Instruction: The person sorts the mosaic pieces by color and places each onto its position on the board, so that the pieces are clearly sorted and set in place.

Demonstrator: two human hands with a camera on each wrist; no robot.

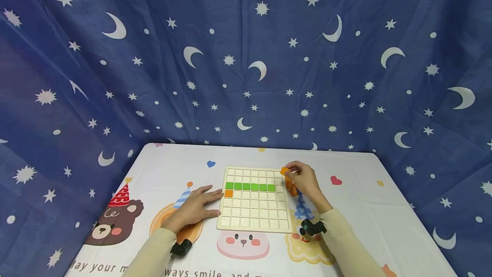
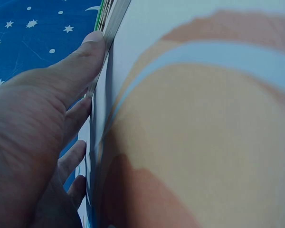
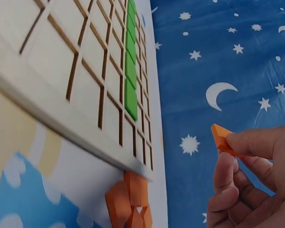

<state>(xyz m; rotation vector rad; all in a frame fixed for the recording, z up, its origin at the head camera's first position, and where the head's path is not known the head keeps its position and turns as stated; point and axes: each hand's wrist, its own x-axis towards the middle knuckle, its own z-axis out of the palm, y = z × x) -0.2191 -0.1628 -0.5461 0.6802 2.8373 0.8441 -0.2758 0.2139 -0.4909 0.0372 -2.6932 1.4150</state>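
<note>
Pinches orange tile in right grip by far right corner of board; spreads left grip at left edge. Has, in cells, six green tiles, one orange piece.

A dark blue fabric curtain patterned with white crescent moons, stars and dots is hanging behind and to both sides of a white, cartoon-printed worktop. On the worktop's left, a printed brown bear face is wearing a red cone hat. Near the front edge, a pink printed animal face is showing beside a yellow scalloped face, partly covered. A small blue heart is lying farther back; a red heart is showing on the right.
</note>
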